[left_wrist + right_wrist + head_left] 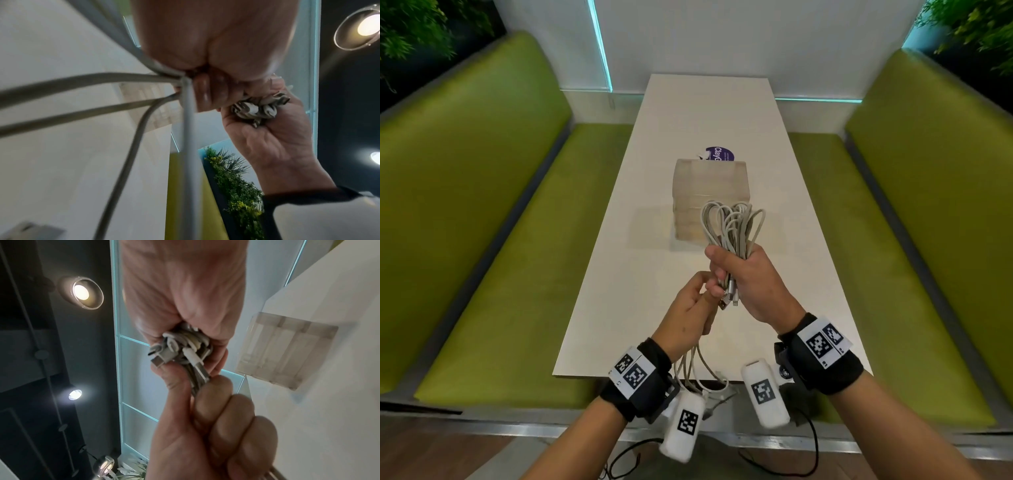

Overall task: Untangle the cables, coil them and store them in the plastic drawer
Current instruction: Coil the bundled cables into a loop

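While gripped by two hands (pixel 748 277), one cable bundle (pixel 731 222).

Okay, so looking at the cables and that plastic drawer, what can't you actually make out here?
- Number of cables: head view, loops overlap and the right hand covers the bundle's middle.
- Strands below the left hand: head view, wrist gear hides where they end.
- Plastic drawer contents: frosted walls, every view.
- Purple label: head view, the drawer cuts off its text.
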The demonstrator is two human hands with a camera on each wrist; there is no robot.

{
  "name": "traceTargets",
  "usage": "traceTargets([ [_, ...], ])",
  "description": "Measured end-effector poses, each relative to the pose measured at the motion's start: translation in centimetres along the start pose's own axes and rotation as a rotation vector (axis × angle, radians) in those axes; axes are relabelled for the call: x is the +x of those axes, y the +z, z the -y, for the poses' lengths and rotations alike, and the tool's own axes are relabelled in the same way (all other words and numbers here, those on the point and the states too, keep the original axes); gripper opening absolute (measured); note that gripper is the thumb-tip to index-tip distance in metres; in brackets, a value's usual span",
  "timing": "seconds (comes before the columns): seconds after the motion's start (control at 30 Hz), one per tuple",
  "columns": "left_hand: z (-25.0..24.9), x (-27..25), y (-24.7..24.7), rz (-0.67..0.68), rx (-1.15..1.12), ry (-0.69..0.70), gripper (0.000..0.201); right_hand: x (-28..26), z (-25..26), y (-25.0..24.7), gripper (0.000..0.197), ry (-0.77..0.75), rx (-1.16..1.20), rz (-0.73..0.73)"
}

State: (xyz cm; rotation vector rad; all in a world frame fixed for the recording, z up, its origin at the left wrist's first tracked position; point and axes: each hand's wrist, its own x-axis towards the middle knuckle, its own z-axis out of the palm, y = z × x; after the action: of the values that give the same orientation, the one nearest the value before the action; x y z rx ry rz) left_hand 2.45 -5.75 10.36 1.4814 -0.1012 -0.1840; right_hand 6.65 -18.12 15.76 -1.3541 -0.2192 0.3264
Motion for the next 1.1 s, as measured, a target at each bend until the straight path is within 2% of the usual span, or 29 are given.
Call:
traceTargets([
  [0.2, -0.3, 0.2, -1.0, 0.126, -0.058, -0.022, 0.015, -0.3, 1.0, -0.6, 0.023, -0.001, -0.009, 0.038],
  [0.3, -0.7, 0.1, -1.8, 0.202, 0.014, -0.062, 0.024, -0.4, 1.6, -1.1, 0.019, -0.037, -0.041, -0.007],
  [0.4, -0.7, 0.1, -2.0, 0.203, 0.048, -0.096, 0.037, -0.4, 2.3, -1.4, 0.019, -0.058, -0.074, -0.009],
  [0.6, -0.8, -0.1, -2.6, 0.238, 0.013, -0.158, 0.034, -0.2, 5.4, -3.5, 0.018, -0.158, -0.328, 0.052],
  [0.67, -1.1, -0.1, -2.7, 0.226, 0.015, -0.149, 0.034, -0.2, 6.5, -4.3, 0.022, -0.148, -0.489, 0.072],
  [0.73, -1.6, 0.0, -2.7, 0.209, -0.018, -0.136, 0.034, -0.2, 7.0, -4.5, 0.024, -0.079, -0.732, 0.140],
  [0.83, -2.4, 0.4, -2.7, 0.238, 0.006, -0.094, 0.032, -0.1, 6.8, -4.1, 0.021, 0.074, -1.014, 0.339],
  [0.9, -2.8, 0.3, -2.6, 0.272, 0.052, -0.089, 0.030, -0.2, 6.2, -4.0, 0.014, 0.170, -1.058, 0.434],
  [1.1, -2.4, 0.1, -2.1, 0.329, 0.099, -0.079, 0.034, 0.0, 5.3, -4.2, 0.031, 0.332, -1.081, 0.505],
])
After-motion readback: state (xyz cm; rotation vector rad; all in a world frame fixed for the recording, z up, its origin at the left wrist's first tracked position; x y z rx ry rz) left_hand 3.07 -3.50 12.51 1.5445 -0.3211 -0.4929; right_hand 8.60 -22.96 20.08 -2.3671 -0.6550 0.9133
